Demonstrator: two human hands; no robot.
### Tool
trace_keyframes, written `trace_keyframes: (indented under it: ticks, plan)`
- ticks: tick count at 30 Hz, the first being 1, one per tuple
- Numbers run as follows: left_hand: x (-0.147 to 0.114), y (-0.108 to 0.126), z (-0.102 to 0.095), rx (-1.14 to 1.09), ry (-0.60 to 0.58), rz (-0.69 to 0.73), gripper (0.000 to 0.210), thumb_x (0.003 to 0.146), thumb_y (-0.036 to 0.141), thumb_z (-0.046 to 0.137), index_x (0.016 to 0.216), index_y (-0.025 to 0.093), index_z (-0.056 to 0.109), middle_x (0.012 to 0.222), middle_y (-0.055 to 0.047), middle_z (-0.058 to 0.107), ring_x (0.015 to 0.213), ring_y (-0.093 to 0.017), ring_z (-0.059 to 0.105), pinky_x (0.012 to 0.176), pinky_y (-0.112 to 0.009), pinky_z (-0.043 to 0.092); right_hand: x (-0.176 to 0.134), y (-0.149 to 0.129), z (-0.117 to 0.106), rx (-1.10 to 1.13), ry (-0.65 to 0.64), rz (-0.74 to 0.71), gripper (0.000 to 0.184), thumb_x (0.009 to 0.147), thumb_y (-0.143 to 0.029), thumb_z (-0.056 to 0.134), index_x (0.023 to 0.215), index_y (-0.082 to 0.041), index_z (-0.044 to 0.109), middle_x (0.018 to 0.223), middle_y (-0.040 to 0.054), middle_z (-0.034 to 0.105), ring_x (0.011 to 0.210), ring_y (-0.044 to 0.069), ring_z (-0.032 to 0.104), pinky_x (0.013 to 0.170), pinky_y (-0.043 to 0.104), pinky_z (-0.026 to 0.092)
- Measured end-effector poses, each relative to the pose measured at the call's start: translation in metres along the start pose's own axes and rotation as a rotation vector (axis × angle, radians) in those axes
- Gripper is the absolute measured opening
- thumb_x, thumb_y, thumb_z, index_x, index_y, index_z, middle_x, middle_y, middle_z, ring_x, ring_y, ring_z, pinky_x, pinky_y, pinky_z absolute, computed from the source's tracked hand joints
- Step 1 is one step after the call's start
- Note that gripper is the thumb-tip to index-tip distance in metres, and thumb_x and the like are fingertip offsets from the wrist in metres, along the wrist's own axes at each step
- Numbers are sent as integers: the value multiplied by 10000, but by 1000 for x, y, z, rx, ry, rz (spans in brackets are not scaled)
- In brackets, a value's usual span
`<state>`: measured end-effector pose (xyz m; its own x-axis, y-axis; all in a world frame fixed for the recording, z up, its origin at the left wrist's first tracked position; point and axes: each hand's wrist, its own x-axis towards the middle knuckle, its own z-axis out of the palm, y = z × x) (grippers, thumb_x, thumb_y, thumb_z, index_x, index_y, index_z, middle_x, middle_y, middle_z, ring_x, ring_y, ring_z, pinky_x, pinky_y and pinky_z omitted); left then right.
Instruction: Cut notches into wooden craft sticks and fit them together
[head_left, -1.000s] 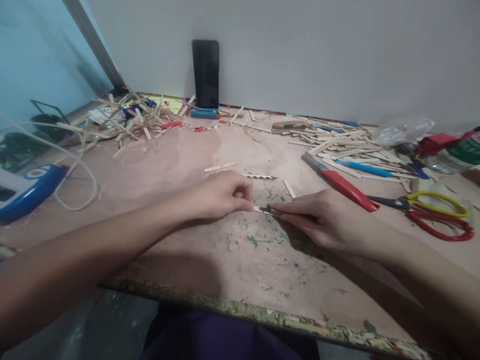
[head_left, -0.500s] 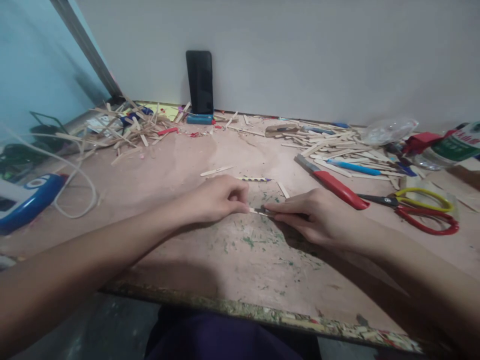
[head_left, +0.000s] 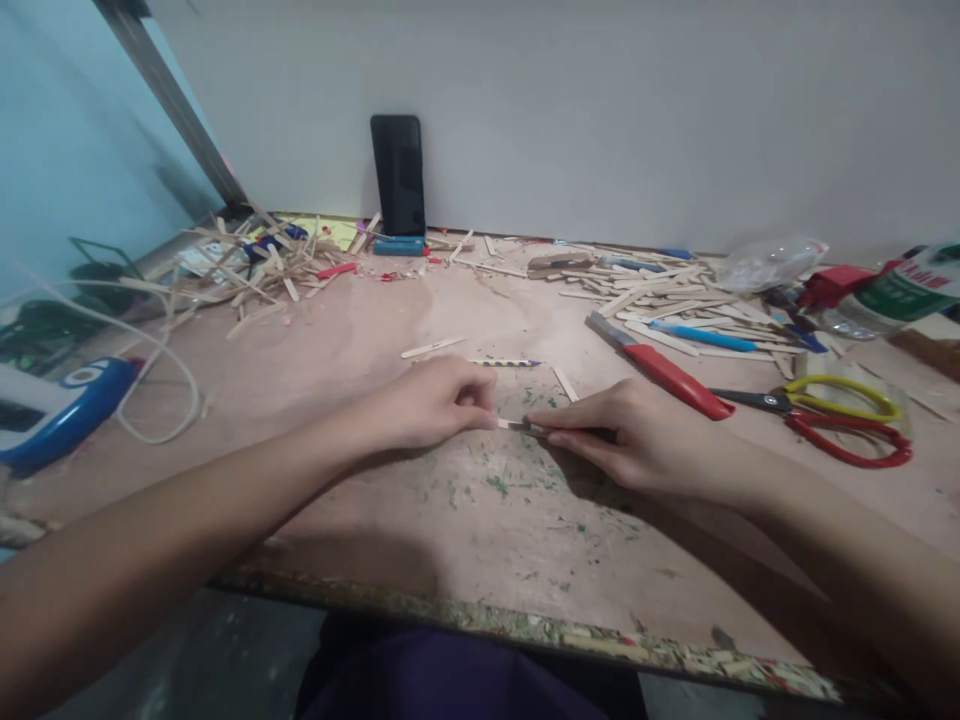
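On the pale pinkish wooden worktop, a blue and white plastic device is seen at the far left, with a thin white looped cord beside it. Farther back, a tangled heap of loose wooden sticks is piled near the corner. Next to the heap, a black rectangular phone is propped upright on a small blue holder. Nearer the front edge, the grip of the left hand is pinched on the left end of a short, pale wooden stick, which is held between the two hands, low over the worktop. Just beyond this hand, a patterned pencil is laid crosswise. At the stick's right end, a thin, dark, flat piece is grasped in the grip of the right hand; its kind cannot be made out. Small green flecks are scattered in front of the hands. Beyond the right hand, a broad pile of flat wooden sticks is spread, and nearer, a grey cutter with a red handle is laid slantwise, its handle end reached by dark-bladed scissors with yellow and red handles.
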<state>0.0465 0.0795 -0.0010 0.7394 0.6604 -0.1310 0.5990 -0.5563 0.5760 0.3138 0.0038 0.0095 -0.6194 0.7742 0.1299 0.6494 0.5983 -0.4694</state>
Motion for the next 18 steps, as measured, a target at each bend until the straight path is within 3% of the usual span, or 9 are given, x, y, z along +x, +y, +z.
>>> trace_keyframes:
  ticks: [8, 18]
  plan:
    - [0, 1, 1, -32, -5, -16, 255, 1091, 391, 790, 1034, 150, 729, 973, -15, 737, 861, -172, 727, 814, -348, 658, -1, 6, 0, 83, -6, 10, 350, 1083, -236, 595, 1247, -223, 905, 817, 57, 874, 539, 136, 633, 568, 271, 439]
    - [0, 3, 0, -44, -5, -19, 262, 1090, 395, 788, 1017, 152, 724, 962, -12, 730, 855, -171, 718, 814, -347, 650, -1, 6, 0, 89, 13, 31, 352, 1059, -235, 616, 1253, -212, 908, 832, 72, 881, 548, 144, 643, 557, 270, 444]
